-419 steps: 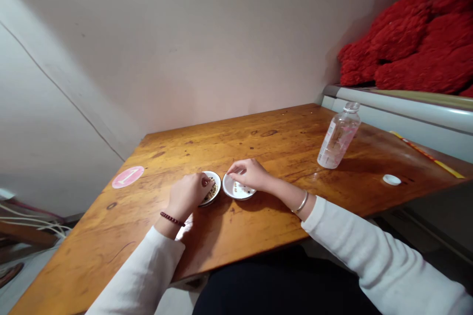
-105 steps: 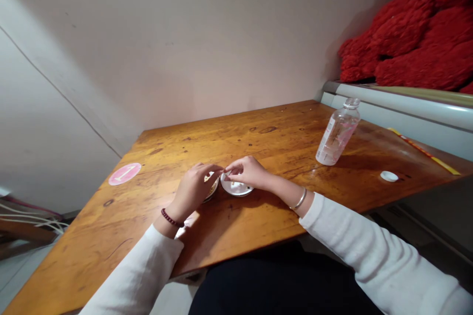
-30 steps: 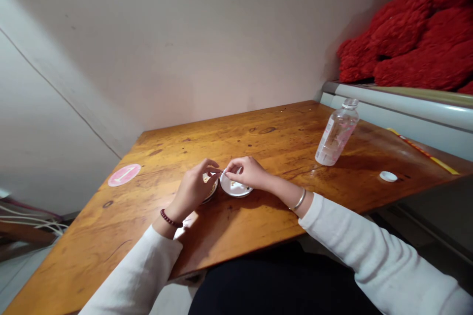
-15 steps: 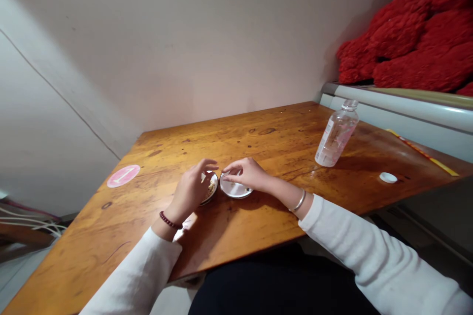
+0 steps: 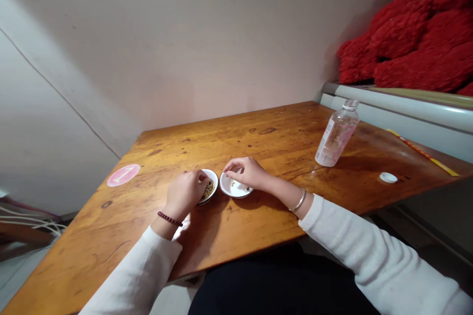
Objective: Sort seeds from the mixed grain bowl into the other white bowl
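Here we are at a broad honey-brown wooden table (image 5: 111,256) set against a pale plaster wall (image 5: 221,49), with a shaggy red heap of cloth (image 5: 414,44) piled on a grey metal ledge (image 5: 391,103) off to the right. Out on the tabletop stand a clear plastic bottle (image 5: 336,133), a small round white cap (image 5: 388,177) and a round pink sticker (image 5: 123,175) marked with a 1. Dead centre, two white dishes sit just beside each other: a small round white dish (image 5: 216,184) on the left, holding a mound of brown grains (image 5: 208,190), and a shallow white saucer (image 5: 236,190) on the right, with only a few specks. The left hand (image 5: 184,193) is curled down over the grains, directly above them, and the right hand (image 5: 246,173) is pinched above the saucer's far edge, nearer the left dish. Is either hand holding a grain? Can't tell from here.
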`<state>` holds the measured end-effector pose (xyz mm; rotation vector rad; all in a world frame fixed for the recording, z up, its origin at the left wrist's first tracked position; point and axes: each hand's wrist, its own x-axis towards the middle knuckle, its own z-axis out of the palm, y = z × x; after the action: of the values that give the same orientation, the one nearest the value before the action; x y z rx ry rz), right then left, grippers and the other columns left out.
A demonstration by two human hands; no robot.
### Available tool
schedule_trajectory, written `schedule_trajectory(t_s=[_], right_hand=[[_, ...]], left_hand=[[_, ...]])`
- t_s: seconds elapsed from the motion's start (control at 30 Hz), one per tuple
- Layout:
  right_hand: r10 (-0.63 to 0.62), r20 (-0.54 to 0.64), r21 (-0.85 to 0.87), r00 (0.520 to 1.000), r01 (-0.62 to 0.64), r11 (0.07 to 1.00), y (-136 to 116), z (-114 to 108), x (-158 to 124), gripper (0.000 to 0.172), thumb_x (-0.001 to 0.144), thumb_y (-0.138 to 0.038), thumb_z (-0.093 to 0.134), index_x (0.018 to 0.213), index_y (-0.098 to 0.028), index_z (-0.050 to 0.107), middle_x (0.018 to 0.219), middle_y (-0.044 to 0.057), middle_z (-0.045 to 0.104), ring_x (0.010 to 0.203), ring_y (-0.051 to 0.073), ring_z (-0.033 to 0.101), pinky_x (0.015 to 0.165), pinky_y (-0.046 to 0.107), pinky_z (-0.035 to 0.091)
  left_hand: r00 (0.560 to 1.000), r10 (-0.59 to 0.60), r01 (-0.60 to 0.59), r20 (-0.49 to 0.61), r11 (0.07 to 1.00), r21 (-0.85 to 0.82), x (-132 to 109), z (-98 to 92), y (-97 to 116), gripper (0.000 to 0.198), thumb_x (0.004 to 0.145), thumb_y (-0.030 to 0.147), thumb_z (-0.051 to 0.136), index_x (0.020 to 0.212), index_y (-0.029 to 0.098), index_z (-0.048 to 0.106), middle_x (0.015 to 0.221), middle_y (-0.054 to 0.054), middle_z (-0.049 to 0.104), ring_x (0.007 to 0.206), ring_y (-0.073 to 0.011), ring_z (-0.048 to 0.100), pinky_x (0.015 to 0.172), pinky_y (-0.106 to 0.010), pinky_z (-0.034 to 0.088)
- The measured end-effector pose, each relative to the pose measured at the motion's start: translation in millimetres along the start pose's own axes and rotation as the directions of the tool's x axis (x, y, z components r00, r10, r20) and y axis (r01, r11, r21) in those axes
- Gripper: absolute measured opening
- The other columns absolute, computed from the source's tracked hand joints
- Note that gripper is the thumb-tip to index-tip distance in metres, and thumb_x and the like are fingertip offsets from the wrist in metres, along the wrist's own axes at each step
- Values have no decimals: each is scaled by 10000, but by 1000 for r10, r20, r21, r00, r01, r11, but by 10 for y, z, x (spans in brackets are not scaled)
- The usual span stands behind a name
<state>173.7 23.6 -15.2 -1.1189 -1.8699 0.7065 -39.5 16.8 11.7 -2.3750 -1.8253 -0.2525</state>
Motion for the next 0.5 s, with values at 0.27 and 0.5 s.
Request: schedule_trajectory(t_s=[0.27,0.5], right_hand=[[20,20,-41,1000,-19,999,-24,-19,-13,151,762,-234,616,853,-215,736,836,5,733,781,141,665,662,216,465],[-4,20,-27,1000,5,1000,-31,-17,-15,156,779,-242,618,873,-220,741,872,-2,739,783,132,669,705,220,477]], left_hand=[[1000,14,-14,20,1000,4,11,1,3,325,855,448,460,811,224,691,806,-93,695,741,-242,619,556,-282,331],[1000,11,-11,3,1000,-18,-2,-18,17,292,839,435,475,799,229,679,775,-78,688,718,-241,614,541,-289,308]])
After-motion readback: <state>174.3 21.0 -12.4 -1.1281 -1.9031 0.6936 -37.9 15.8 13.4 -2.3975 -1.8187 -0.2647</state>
